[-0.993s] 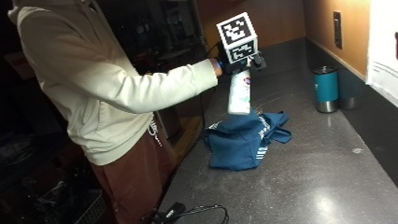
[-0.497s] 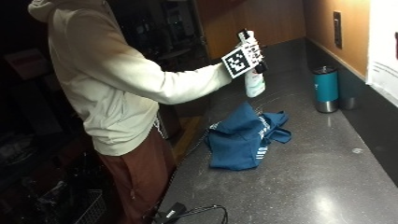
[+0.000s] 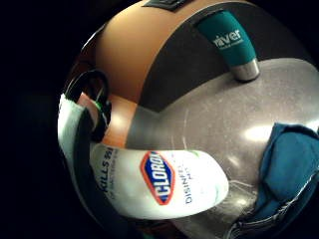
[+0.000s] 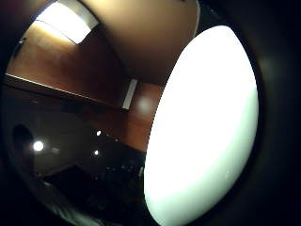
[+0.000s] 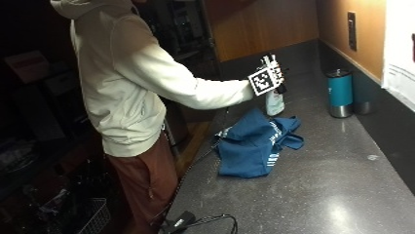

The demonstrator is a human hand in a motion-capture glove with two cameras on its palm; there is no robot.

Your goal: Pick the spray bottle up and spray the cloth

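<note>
In the outside view my gloved right hand (image 5: 280, 87) grips a white spray bottle (image 5: 275, 102) by its top and holds it upright just behind the blue cloth (image 5: 256, 141). The cloth lies crumpled on the dark counter (image 5: 337, 185). I cannot tell whether the bottle's base touches the counter. The little finger side palm view shows the bottle's labelled body (image 3: 164, 184) close to the palm, with the blue cloth (image 3: 289, 169) beside it on the counter. The thumb side palm view is largely filled by the bottle's white body (image 4: 207, 127).
A teal tumbler (image 5: 339, 92) stands by the back wall, beyond the bottle; it also shows as the tumbler (image 3: 229, 42) in the palm view. A black cable and plug (image 5: 195, 222) lie at the counter's near edge. The wooden wall with an outlet (image 5: 350, 30) runs along the counter.
The hand has carried the bottle farther along the counter toward the tumbler, first lifting it, then lowering it behind the cloth. The cloth and tumbler have not moved.
</note>
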